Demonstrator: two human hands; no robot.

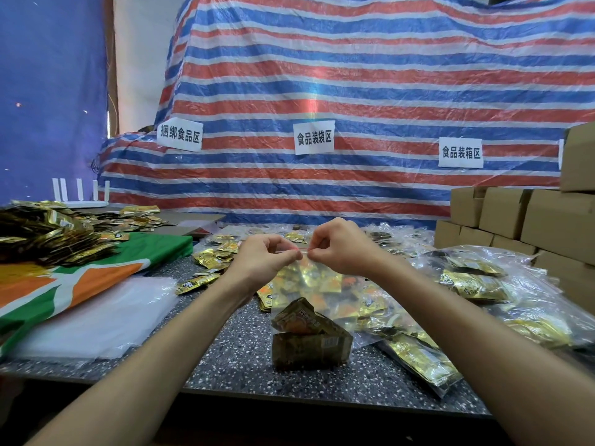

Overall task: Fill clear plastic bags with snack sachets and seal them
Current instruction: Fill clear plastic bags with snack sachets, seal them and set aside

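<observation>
Both hands — left hand (pixel 267 257), right hand (pixel 341 249) — pinch crinkly clear bag (pixel 309 304).

Left grip (pixel 264 255) and right grip (pixel 341 246) pinch the red zip strip (pixel 302 250) along the top edge of an upright clear bag (pixel 322 284). 2 brown sachets (pixel 309 339) lie in its bottom, on the counter (pixel 231 358). Empty bags (pixel 96 317) lie at 9 o'clock and filled bags (pixel 476 284) at 3 o'clock.

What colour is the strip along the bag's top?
Red; the strip shows best in the head view.
</observation>
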